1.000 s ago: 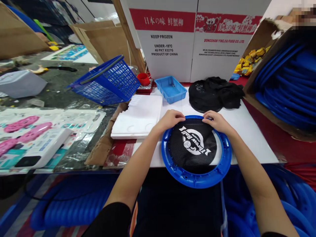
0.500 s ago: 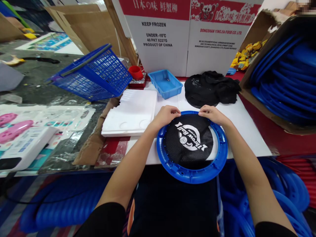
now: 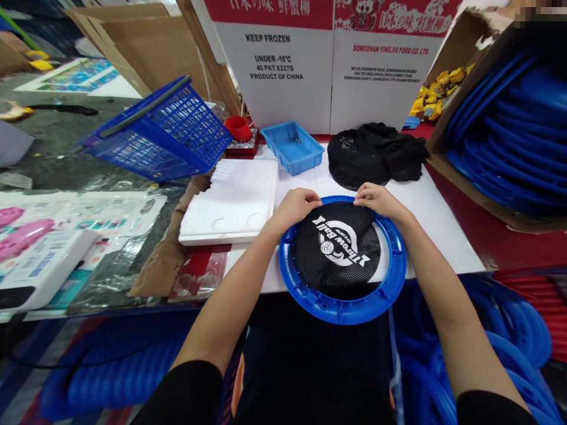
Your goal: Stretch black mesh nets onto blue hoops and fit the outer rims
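Blue ring (image 3: 342, 309) overhangs white board's (image 3: 443, 236) near edge. Left hand (image 3: 296, 205) and right hand (image 3: 376, 199) pinch black mesh disc (image 3: 339, 251) onto far rim; right side looks unseated.

Both fingertips tucked under the net's (image 3: 339, 248) far edge, can't see them. Top right corner's blurred out, and the big white box (image 3: 310, 65) is cut off up top.

Black mesh pile (image 3: 376, 154) crowds beyond; white board (image 3: 438, 227) rightward seems free.
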